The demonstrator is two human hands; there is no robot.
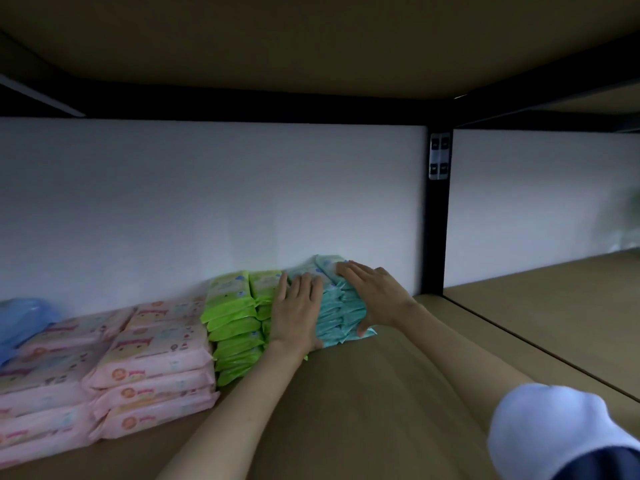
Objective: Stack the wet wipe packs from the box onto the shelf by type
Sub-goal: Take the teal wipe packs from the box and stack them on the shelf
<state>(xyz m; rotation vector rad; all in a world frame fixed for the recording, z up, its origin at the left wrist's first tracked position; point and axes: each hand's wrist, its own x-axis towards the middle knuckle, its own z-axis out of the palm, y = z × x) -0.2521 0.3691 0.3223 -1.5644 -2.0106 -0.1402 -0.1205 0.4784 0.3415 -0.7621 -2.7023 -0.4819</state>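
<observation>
Both sets of fingers are laid out straight, nothing clenched. The left hand point(298, 308) presses flat against the near-left face of the teal pack stack point(341, 311), fingertips pointing up toward the far wall. The right hand point(372, 296) drapes over the stack's top and right side, fingers spread flat on the top pack and thumb hooked down near the bottom edge. Looks to me like squaring up: squeezing the pile from two sides so the packs line up and sit snug next to their neighbours, not lifting anything.

Just left of the teal pile, touching it as far as I can tell, are the green packs point(235, 327), two columns of them, the right one mostly hidden behind the left hand. Further left and nearer are the pink packs point(152, 368), bigger, also in a couple of piles. At the far left edge there's something blue point(20, 320), too blurry to call.

So the sorting by colour is well underway along the back of the shelf board point(363, 410), everything pushed against the white back panel point(207, 202). The box isn't in view, so no idea how many are left. To the right, past the black upright post point(437, 220), is the next bay.
</observation>
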